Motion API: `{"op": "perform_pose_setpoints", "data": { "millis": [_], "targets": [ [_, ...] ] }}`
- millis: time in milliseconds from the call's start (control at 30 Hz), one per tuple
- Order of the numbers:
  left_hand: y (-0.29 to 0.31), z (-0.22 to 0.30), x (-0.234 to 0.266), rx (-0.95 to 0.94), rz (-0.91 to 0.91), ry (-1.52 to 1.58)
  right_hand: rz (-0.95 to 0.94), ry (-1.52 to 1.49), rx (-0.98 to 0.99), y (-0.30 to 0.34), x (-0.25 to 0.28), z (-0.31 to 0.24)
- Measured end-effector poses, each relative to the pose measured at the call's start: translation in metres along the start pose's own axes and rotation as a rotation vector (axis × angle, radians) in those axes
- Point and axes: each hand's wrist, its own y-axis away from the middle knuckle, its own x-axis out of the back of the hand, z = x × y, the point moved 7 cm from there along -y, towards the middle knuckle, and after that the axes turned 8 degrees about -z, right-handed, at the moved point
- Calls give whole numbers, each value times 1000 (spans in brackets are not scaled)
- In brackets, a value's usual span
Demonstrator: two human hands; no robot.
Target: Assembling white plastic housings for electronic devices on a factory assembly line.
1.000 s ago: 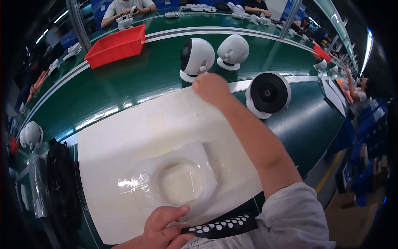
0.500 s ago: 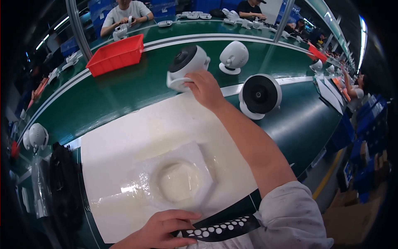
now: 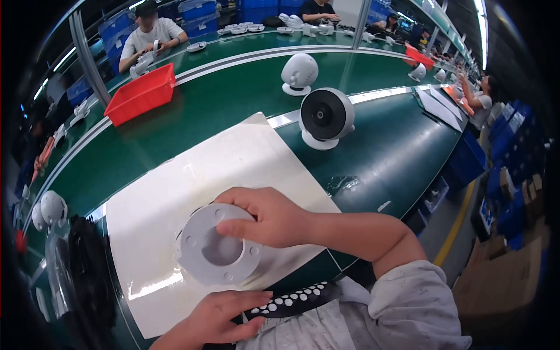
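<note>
My right hand [image 3: 262, 219] grips a white round camera by its base [image 3: 201, 248]. The flat underside faces up, its thumb lying over the central recess. The camera's body and the padded white ring beneath are hidden from view. Below it, my left hand [image 3: 219, 318] lies with fingers stretched out beside a black band with white dots [image 3: 289, 300], nothing visibly held. Farther off stand a white camera with a black front [image 3: 326, 115] facing me and another white camera [image 3: 300, 73] turned away, both upright on round bases.
A white board [image 3: 175, 181] covers the near work surface. Beyond it runs a green belt [image 3: 204, 128] with a red bin [image 3: 140, 96] at its far edge. Black and clear plastic bags [image 3: 87, 262] lie left, near a white device [image 3: 52, 205]. Co-workers sit across the belt.
My right hand has brought the camera from the belt edge back over the board and turned it base up. The padded ring is now covered. The view has shifted slightly right.
</note>
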Motion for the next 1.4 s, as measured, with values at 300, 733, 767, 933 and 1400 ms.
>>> {"op": "perform_pose_setpoints", "data": {
  "millis": [300, 733, 767, 933, 1400],
  "targets": [
    [7, 8, 21, -52, 161, -26, 280, -482, 126, 81, 24, 12],
    [7, 12, 25, -80, 286, -62, 112, 385, 83, 89, -28, -27],
    [6, 13, 24, -79, 284, -60, 95, 469, 100, 89, -29, -31],
    [8, 4, 18, 28, 300, -128, 73, 494, 121, 87, -33, -36],
    [7, 0, 16, 90, 262, -143, 133, 200, 76, 93, -31, -8]
  ]
}}
